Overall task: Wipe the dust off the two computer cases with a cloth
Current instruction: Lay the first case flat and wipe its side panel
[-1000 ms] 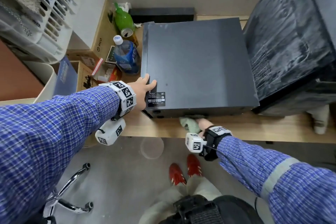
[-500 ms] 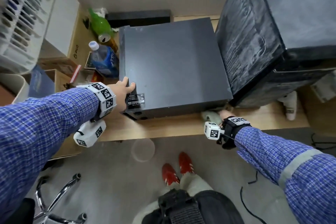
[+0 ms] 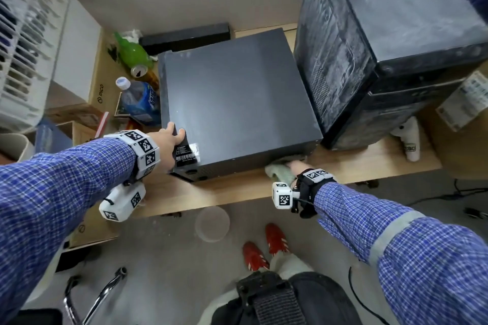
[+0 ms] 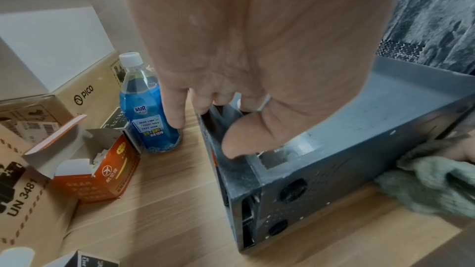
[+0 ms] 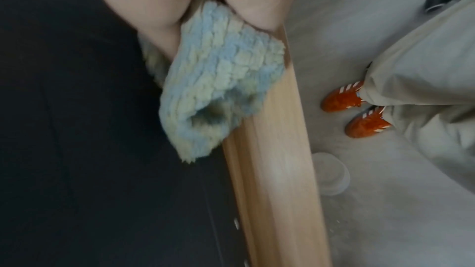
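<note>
A flat dark grey computer case (image 3: 235, 103) lies on the wooden desk (image 3: 232, 192). A taller black case (image 3: 375, 42), streaked with dust, stands upright to its right. My left hand (image 3: 171, 142) grips the flat case's near left corner (image 4: 244, 161), fingers curled over the left side, thumb on the corner. My right hand (image 3: 297, 166) holds a fluffy pale green-blue cloth (image 3: 278, 170) (image 5: 221, 80) (image 4: 432, 186) against the flat case's front face near its right end. The right fingers are mostly hidden by cloth.
Left of the flat case stand a blue bottle (image 3: 140, 100) (image 4: 149, 109), a green bottle (image 3: 132, 55), a can (image 3: 139, 71) and cardboard boxes (image 4: 97, 170). A white object (image 3: 409, 140) lies right of the tall case. Red shoes (image 3: 264, 248) and a chair base (image 3: 100, 295) are below.
My right hand has slid the cloth rightward along the flat case's front face, from about mid-front to the right end. The left hand keeps its grip on the left corner.
</note>
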{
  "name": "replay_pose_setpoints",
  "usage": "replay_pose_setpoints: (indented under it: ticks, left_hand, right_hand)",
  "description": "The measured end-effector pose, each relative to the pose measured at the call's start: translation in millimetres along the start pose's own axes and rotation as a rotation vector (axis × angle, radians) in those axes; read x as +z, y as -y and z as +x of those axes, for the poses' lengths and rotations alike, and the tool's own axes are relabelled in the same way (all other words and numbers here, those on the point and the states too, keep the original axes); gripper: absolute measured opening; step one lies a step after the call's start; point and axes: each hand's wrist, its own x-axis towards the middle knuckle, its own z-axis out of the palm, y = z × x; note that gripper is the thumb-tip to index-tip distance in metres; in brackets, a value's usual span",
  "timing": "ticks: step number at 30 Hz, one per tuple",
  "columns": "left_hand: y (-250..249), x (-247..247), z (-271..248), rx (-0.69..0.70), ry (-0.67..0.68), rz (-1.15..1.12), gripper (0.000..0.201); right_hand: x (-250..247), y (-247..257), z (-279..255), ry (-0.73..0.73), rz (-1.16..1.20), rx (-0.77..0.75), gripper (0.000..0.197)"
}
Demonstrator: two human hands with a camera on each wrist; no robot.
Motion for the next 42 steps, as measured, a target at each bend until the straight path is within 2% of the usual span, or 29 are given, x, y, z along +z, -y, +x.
replay_pose_setpoints:
  ticks: [2, 4, 9, 11, 14, 17, 18, 20, 23, 26, 31, 35, 42]
  left_hand:
    - [1.5, 1.6, 0.7, -0.001, 0.001, -0.016, 0.097]
    - [3.9, 5.0, 1.0, 0.004, 0.0, -0.048, 0.098]
    - [6.7, 13.1, -0.8, 0.024, -0.044, -0.078, 0.096]
    - [6.4, 14.3, -0.8, 0.029, -0.057, -0.085, 0.096]
    - [8.4, 15.0, 0.2, 0.03, -0.054, -0.109, 0.096]
    - [8.7, 15.1, 0.3, 0.029, -0.054, -0.129, 0.096]
    - [8.6, 15.2, -0.2, 0.028, -0.055, -0.132, 0.096]
    - [8.1, 15.0, -1.5, 0.029, -0.055, -0.135, 0.096]
    - [9.4, 13.8, -2.1, 0.034, -0.043, -0.154, 0.098]
    - [11.0, 12.0, -2.3, 0.034, -0.03, -0.169, 0.098]
    - [14.7, 11.7, 0.1, 0.044, -0.012, -0.178, 0.098]
    - [19.2, 10.6, 3.4, 0.079, -0.02, -0.166, 0.094]
    - [22.5, 12.2, 11.4, 0.103, -0.002, -0.147, 0.092]
  right_hand:
    - [6.4, 15.1, 1.6, 0.06, 0.148, -0.062, 0.048]
    - [5.9, 21.6, 0.2, 0.049, 0.187, -0.071, 0.042]
    - [-26.8, -18.8, -5.2, -0.096, 0.165, 0.069, 0.038]
    - [-43.2, -34.2, -11.8, -0.157, 0.236, 0.098, 0.04]
    - [-55.1, -33.8, -22.9, -0.303, 0.481, 0.137, 0.042]
    - [-54.1, -21.1, -43.8, -0.557, 0.552, 0.067, 0.024]
    - [-51.8, -15.1, -56.8, -0.622, 0.527, 0.029, 0.022]
    - [-45.1, -8.8, -74.1, -0.694, 0.324, -0.112, 0.036]
    - [-43.9, -0.2, -80.1, -0.681, 0.001, -0.253, 0.061]
    - [-50.5, 19.6, -64.8, -0.644, -0.107, -0.207, 0.068]
    - [-48.9, 53.5, -44.6, -0.701, -0.162, -0.014, 0.079]
    - [-60.7, 75.0, -32.8, -0.726, -0.159, 0.062, 0.075]
    - [-105.3, 126.4, 13.2, -0.776, 0.008, 0.112, 0.066]
